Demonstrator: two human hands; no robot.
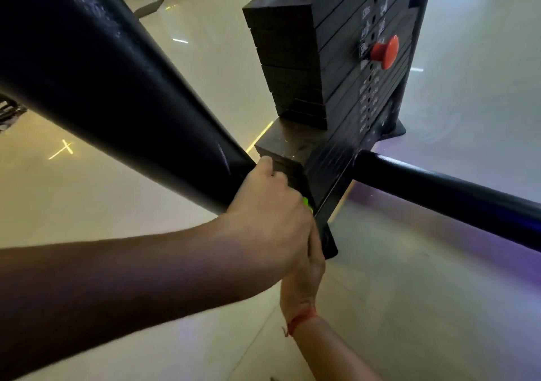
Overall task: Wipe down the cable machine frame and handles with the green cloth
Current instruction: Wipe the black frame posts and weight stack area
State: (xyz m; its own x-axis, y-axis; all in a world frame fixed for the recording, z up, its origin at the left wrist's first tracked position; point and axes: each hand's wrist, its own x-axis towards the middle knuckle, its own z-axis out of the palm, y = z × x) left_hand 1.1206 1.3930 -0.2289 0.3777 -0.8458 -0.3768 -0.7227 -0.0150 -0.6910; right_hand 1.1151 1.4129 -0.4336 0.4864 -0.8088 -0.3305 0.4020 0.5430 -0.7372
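Two hands meet low on the cable machine where the big black frame tube (123,94) joins the weight stack (328,67): the left hand (266,222) curls its fingers round the mostly hidden green cloth (306,202) to rub there, and the right hand (307,275) sits under it, its fingers hidden.

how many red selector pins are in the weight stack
1: the red selector pin sticks out of the front of the weight stack, in its upper half. The stack's far side is hidden, so others cannot be ruled out.
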